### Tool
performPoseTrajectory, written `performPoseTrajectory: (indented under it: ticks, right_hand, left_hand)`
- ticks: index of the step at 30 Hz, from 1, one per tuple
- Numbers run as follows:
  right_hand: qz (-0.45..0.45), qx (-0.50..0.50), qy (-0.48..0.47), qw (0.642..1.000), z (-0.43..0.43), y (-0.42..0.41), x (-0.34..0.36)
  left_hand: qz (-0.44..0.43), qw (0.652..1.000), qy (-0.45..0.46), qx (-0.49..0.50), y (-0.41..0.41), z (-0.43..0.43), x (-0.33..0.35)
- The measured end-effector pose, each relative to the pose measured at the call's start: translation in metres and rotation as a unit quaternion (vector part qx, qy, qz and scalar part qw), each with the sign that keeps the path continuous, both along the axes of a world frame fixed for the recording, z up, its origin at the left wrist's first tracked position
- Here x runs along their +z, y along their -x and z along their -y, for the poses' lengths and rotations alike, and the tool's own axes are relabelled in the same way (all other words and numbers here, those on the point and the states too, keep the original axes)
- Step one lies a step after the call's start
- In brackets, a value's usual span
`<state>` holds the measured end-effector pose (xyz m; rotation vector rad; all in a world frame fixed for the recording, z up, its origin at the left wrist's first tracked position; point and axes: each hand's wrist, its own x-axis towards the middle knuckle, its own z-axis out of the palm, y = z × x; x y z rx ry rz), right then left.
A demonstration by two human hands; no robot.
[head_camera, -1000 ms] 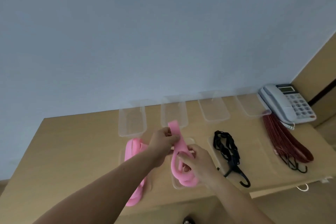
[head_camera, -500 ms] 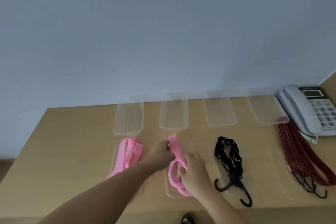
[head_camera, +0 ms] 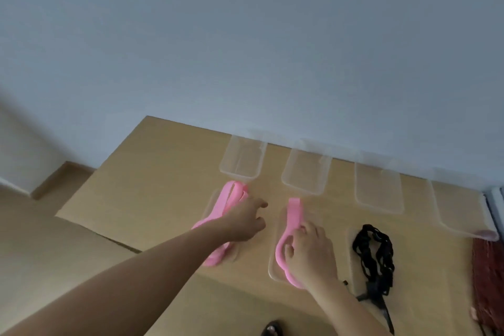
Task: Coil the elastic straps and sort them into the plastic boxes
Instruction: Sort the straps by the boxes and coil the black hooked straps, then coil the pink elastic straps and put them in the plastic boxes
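- The coiled pink strap is pressed into a shallow clear box near the counter's near edge. It is gripped by the right hand, with fingers curled over it and the thumb tucked into its loop.
- The left hand is held loose with fingers spread and nothing grasped. It is just beside a second pink strap, which lies in its own shallow box further left.
- One end of the coiled pink strap is seen jutting past the box's far rim. Once the pressure is lifted, the elastic is likely to spring open, and the coil may be spilled onto the counter.
- If the thumb is pulled out of the loop carelessly, the strap can be dragged out with it. The light box can also be shoved toward the near edge.
- The second pink strap appears to overhang the near end of its box, and it is crossed by the left forearm. It could be caught by that arm and tugged out.
- A black hooked strap is laid just beside the right wrist, so its hooks could be snagged and pulled along.
- A row of deeper clear boxes is lined up along the far edge. Which box is meant for which colour cannot be told, so a strap may be mis-sorted.
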<state>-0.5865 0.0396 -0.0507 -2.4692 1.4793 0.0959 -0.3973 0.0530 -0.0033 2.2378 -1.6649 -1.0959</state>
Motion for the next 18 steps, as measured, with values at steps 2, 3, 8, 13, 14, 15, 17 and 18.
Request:
performPoseTrajectory:
  ticks: [2, 3, 8, 13, 14, 15, 17, 18]
  right_hand:
    - [-0.007, 0.007, 0.026, 1.0, 0.002, -0.015, 0.014]
    - [-0.012, 0.02, 0.038, 0.999, 0.002, -0.026, 0.022]
    - [0.008, 0.135, 0.037, 0.99, -0.03, -0.115, 0.055]
    - [0.07, 0.259, -0.048, 0.962, -0.131, -0.227, 0.087]
    - [0.078, 0.282, -0.057, 0.954, -0.157, -0.248, 0.094]
    - [0.086, 0.306, -0.065, 0.946, -0.184, -0.267, 0.101]
    - [0.102, 0.358, -0.073, 0.925, -0.24, -0.303, 0.114]
    - [0.111, 0.382, -0.076, 0.914, -0.268, -0.319, 0.12]
  left_hand:
    - [0.0, 0.999, 0.02, 0.035, -0.021, -0.015, 0.013]
    - [-0.002, 0.998, 0.032, 0.057, -0.033, -0.027, 0.02]
    - [-0.024, 0.976, 0.083, 0.201, -0.104, -0.124, 0.045]
    - [0.033, 0.935, 0.102, 0.339, -0.183, -0.284, 0.063]
    - [0.041, 0.923, 0.106, 0.368, -0.195, -0.32, 0.067]
    - [0.047, 0.91, 0.11, 0.397, -0.206, -0.356, 0.07]
    - [0.056, 0.88, 0.117, 0.456, -0.223, -0.427, 0.076]
    - [0.06, 0.864, 0.121, 0.484, -0.228, -0.462, 0.078]
